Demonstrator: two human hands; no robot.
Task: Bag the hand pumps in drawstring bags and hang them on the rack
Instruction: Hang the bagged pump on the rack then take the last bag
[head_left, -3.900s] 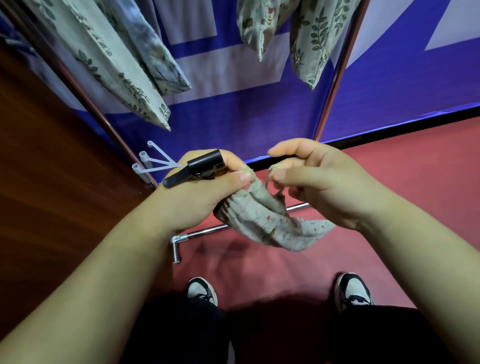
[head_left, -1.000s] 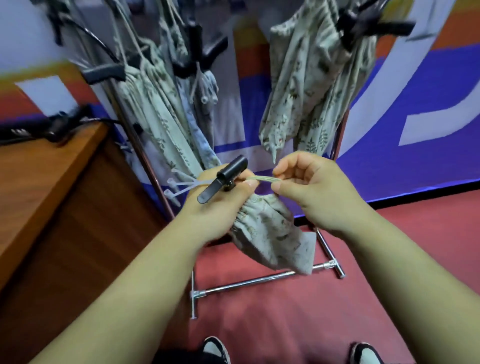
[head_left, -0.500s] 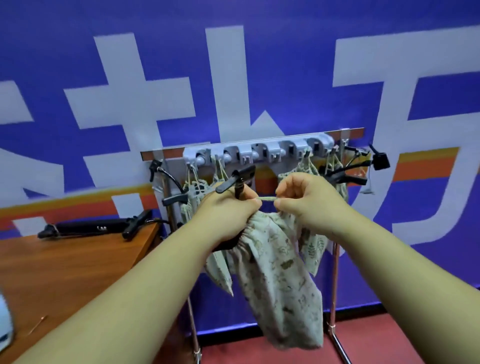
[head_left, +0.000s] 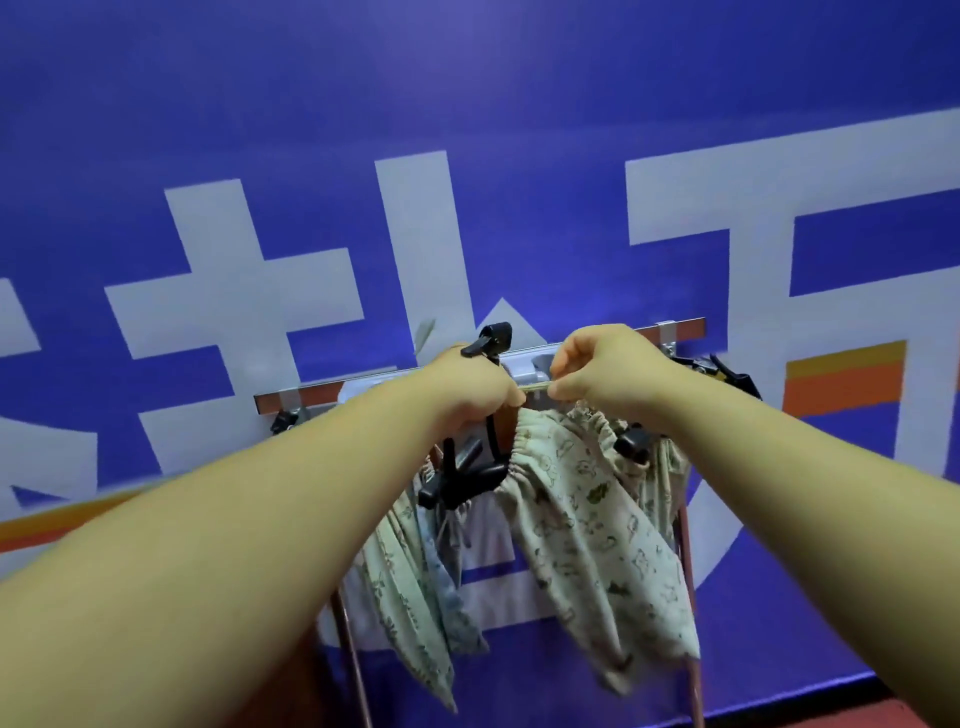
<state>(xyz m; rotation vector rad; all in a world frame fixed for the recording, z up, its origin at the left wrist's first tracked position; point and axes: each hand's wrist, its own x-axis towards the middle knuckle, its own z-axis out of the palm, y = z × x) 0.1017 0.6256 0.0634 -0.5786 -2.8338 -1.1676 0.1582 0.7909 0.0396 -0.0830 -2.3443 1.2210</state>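
Observation:
A pale printed drawstring bag (head_left: 587, 525) hangs from both my hands, held up in front of the rack (head_left: 291, 397). My left hand (head_left: 467, 384) grips its gathered neck together with the black pump handle (head_left: 491, 340) that sticks out of the top. My right hand (head_left: 602, 369) pinches the drawstring (head_left: 535, 385), which runs taut and level between the two hands. Both hands are right at the grey hook strip (head_left: 524, 364) on the rack's top bar.
Several other printed bags (head_left: 410, 587) with black pump handles (head_left: 460, 480) hang on the rack to the left and behind. More black pump parts (head_left: 727, 371) stick out at the rack's right end. A blue wall with white characters (head_left: 415, 234) stands close behind.
Both hands have lifted the bag from waist height to the rack's hook strip, keeping the drawstring stretched. My view has swung up from the floor to the wall.

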